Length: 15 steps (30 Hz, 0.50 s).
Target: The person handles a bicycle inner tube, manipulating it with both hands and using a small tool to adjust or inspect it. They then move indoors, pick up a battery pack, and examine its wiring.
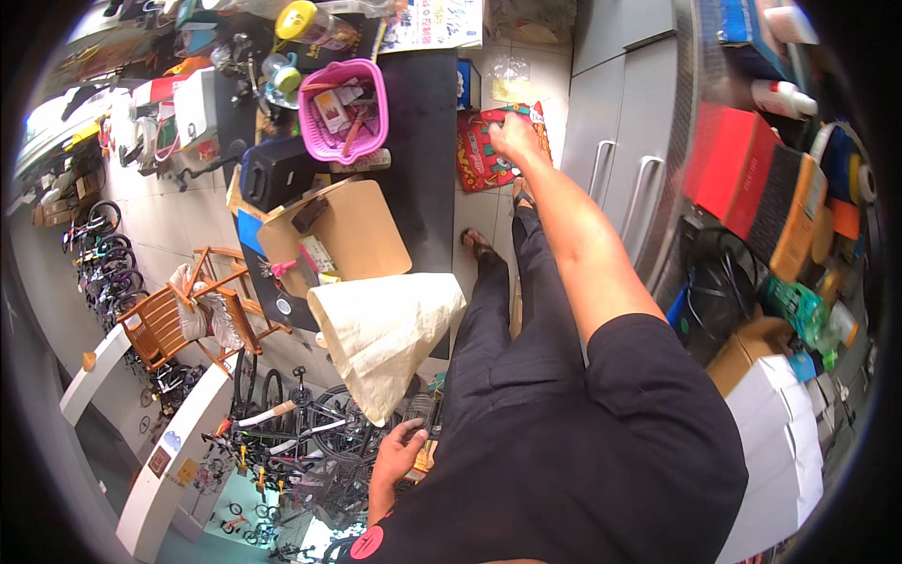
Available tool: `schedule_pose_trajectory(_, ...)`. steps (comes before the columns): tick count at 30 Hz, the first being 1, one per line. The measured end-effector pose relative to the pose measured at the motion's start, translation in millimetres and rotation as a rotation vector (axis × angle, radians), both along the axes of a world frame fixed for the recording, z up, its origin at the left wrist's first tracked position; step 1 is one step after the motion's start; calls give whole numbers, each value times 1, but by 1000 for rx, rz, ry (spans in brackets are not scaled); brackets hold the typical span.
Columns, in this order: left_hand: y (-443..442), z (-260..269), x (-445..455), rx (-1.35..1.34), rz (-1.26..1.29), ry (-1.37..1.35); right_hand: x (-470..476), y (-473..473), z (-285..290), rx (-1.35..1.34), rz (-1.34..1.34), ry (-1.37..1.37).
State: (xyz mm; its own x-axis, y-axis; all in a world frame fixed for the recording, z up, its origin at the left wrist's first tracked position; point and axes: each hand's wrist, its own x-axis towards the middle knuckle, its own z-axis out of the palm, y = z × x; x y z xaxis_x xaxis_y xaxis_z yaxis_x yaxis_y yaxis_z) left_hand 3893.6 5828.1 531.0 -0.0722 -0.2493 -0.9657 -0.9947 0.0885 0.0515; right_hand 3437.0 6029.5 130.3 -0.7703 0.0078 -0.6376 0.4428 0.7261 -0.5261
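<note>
My right arm reaches forward between the counter and the cabinets. My right hand, fingers curled, is over a red bag or packet printed with coloured pictures and writing. Whether the fingers grip it is hidden from above. The counter's edge borders the red packet on the left, and my sandalled feet are close by. Down at my left side is my left hand, thumb and fingers slightly apart, with nothing seen in it. Near it, a cream cloth or paper sheet hangs over the counter's near end.
On the black counter stand a pink plastic basket of small items, an open cardboard box and a yellow-lidded jar. Grey cabinets line the right. A wooden chair and several bicycles are at left.
</note>
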Motion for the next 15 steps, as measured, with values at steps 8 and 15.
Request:
schedule_pose_trajectory(8,62,-178,-214,370,88,418,-114,-6,-123,73,316,132)
schedule_pose_trajectory(15,133,-358,-330,300,441,541,-179,-53,-150,-54,318,225)
